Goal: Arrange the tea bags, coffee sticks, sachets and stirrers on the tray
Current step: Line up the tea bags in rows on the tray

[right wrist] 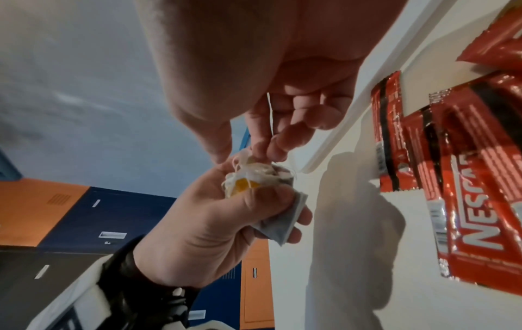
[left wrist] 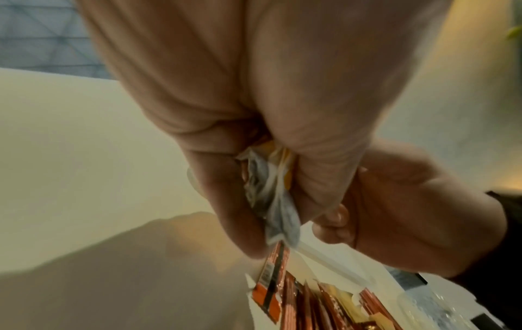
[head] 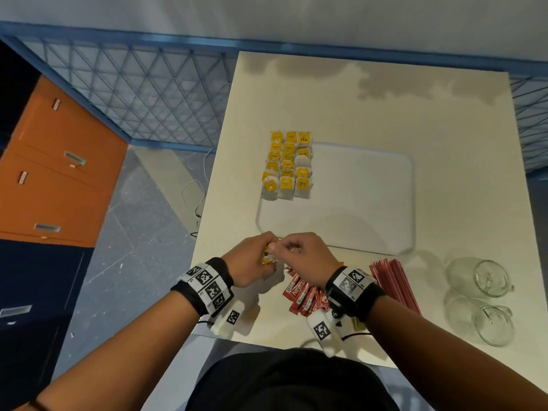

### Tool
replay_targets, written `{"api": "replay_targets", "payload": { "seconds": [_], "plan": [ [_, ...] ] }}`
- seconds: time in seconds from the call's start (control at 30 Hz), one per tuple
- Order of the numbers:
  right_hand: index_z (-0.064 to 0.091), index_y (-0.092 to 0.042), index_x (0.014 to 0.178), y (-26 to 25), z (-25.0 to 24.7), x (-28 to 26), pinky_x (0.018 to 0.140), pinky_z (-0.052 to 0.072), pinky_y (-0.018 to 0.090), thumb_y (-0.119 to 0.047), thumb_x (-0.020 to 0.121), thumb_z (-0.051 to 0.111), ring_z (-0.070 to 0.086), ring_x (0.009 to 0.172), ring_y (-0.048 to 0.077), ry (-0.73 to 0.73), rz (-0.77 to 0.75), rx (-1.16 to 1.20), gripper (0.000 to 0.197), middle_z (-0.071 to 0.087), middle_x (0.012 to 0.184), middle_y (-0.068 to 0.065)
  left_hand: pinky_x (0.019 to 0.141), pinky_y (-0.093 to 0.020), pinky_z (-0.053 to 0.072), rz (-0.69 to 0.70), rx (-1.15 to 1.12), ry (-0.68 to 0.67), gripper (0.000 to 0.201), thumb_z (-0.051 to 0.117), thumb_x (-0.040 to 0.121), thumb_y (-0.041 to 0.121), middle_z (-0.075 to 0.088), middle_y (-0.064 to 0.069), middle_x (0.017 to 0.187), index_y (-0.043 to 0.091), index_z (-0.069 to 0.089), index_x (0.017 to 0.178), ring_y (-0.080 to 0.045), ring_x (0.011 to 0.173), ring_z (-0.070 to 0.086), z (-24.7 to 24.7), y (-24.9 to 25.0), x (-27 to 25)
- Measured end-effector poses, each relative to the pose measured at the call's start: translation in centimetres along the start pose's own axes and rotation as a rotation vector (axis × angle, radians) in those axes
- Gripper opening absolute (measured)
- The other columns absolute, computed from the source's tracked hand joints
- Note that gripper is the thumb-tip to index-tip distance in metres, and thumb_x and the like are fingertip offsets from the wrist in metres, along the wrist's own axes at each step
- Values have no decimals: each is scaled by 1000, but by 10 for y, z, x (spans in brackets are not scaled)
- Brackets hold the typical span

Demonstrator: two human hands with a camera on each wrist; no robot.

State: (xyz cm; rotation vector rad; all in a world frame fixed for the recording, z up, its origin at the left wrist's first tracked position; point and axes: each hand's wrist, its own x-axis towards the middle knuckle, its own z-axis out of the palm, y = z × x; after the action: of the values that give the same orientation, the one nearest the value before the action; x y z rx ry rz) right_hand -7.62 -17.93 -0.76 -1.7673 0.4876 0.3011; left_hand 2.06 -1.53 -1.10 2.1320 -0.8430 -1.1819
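My left hand [head: 255, 259] grips a small bunch of tea bags [right wrist: 268, 189] with yellow tags and tangled strings, held just in front of the tray's near edge. My right hand [head: 299, 250] pinches one string [right wrist: 270, 116] at the top of that bunch. The clear tray [head: 409, 185] lies mid-table, with three columns of yellow-tagged tea bags [head: 287, 166] on its left part. Red coffee sticks [head: 305, 298] lie heaped on the table under my right wrist. A bundle of red stirrers [head: 394, 283] lies to their right.
Two glass jars [head: 486, 277] lie on their sides at the table's right front. The white table [head: 444, 114] ends at a blue mesh fence behind. Orange and dark blue lockers [head: 53, 173] stand on the floor to the left.
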Motion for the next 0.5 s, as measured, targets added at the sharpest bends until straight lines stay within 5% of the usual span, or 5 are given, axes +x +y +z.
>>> {"api": "replay_targets", "payload": {
  "seconds": [0.13, 0.27, 0.5],
  "plan": [
    [80, -23, 88, 6, -6, 12, 74, 55, 31, -29, 90, 71, 69, 79, 8, 32, 18, 25, 11, 75, 82, -7, 73, -38, 54, 23, 30, -37, 43, 69, 84, 11, 65, 3, 94, 25, 50, 120, -15, 81, 63, -8, 6, 11],
    [75, -29, 86, 6, -19, 24, 66, 54, 39, -37, 82, 67, 64, 65, 16, 18, 44, 34, 12, 71, 74, -7, 72, -40, 55, 5, -208, -61, 57, 68, 84, 5, 68, -8, 100, 23, 46, 133, -24, 82, 68, -21, 7, 19],
    [65, -18, 83, -1, -38, 38, 64, 44, 41, -34, 77, 64, 53, 64, 23, 50, 35, 140, 18, 61, 74, 20, 63, -35, 54, -47, -754, -65, 35, 60, 85, -11, 68, -18, 97, 7, 63, 115, -32, 86, 67, -34, 7, 28]
  ]
}}
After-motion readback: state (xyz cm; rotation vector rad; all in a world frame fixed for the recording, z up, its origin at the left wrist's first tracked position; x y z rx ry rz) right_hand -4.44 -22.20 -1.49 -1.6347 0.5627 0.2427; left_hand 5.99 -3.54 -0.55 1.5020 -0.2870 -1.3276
